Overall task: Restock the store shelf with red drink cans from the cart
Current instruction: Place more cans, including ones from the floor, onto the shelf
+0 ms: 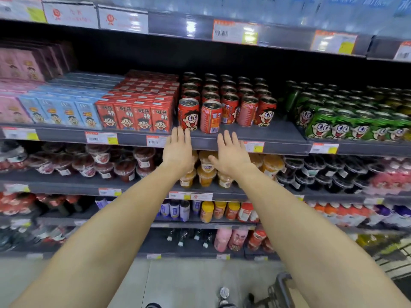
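Both arms reach toward a store shelf [278,138], the left hand [178,147] and right hand [231,152] spread flat with straight fingers, holding nothing, just below its front edge. Rows of red drink cans [226,96] stand on that shelf, two front cans [200,114] nearest the fingertips. Red milk cartons [135,116] sit to their left, green cans [347,121] to their right. A cart handle [282,285] shows at bottom right.

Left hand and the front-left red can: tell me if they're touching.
Cannot tell. In the head view the left hand's straight fingertips overlap the base of the front-left red can, but neither contact nor gap shows plainly.
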Tool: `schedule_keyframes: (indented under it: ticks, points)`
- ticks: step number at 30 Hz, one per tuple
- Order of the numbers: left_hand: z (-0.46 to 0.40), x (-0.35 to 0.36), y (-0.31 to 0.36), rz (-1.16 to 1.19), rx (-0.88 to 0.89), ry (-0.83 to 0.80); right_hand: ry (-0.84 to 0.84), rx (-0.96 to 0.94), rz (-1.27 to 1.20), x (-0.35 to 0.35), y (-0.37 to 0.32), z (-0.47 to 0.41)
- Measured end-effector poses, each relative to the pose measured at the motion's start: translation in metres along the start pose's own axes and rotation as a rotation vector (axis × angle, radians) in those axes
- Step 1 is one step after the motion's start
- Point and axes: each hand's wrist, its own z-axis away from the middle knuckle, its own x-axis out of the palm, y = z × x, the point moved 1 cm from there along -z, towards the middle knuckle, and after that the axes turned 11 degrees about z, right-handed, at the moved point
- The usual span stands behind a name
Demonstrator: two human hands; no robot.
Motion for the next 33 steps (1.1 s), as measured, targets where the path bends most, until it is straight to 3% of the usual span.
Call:
schedule_keyframes:
  ticks: [8,13,18,25,30,33]
  points:
    - [0.064,0.031,0.048,0.01,-0.039,-0.105,-0.05,-0.054,-0.104,0.054,0.013,0.069]
    - [0.115,0.085,0.076,0.023,0.06,-0.25,-0.176,-0.096,-0.151,0.126,0.0,0.12]
    - [0.17,0.161,0.094,0.053,0.2,-0.379,-0.354,-0.074,-0.219,0.213,-0.016,0.175]
    - [0.228,0.287,0.107,0.108,0.218,-0.641,-0.645,-0.043,-0.257,0.35,-0.04,0.24]
    - [0.253,0.402,0.11,0.178,0.257,-0.622,-0.737,0.001,-0.278,0.465,-0.054,0.263]
    - [0.265,0.472,0.112,0.214,0.3,-0.708,-0.778,0.071,-0.315,0.531,-0.057,0.267]
